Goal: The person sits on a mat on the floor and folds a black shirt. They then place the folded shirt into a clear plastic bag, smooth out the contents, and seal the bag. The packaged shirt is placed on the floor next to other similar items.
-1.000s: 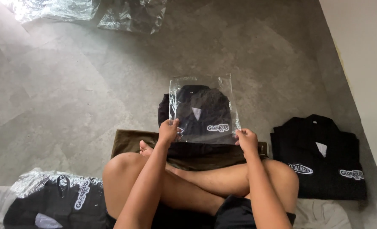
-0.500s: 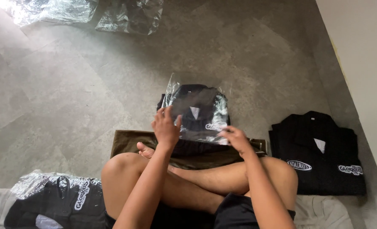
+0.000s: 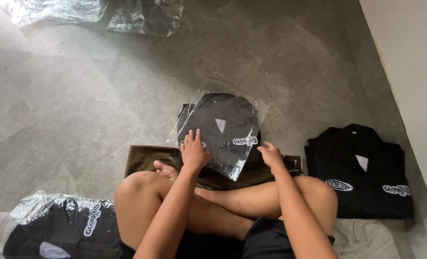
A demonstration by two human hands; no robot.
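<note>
Since a moment ago the clear plastic bag (image 3: 223, 132), with a folded black shirt inside, has turned askew and lies on the floor before the crossed legs. The left hand (image 3: 194, 151) presses flat on it, fingers spread. The right hand (image 3: 271, 154) seems loosely curled at its edge, gripping nothing. Another black shirt (image 3: 360, 172) lies unbagged to the right.

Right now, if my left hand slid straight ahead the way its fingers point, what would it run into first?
The left hand already lies flat on the clear plastic bag holding a folded black shirt, fingers pointing away from the body. Going on, it would slide over that bag, then probably reach bare grey stone floor.
</note>
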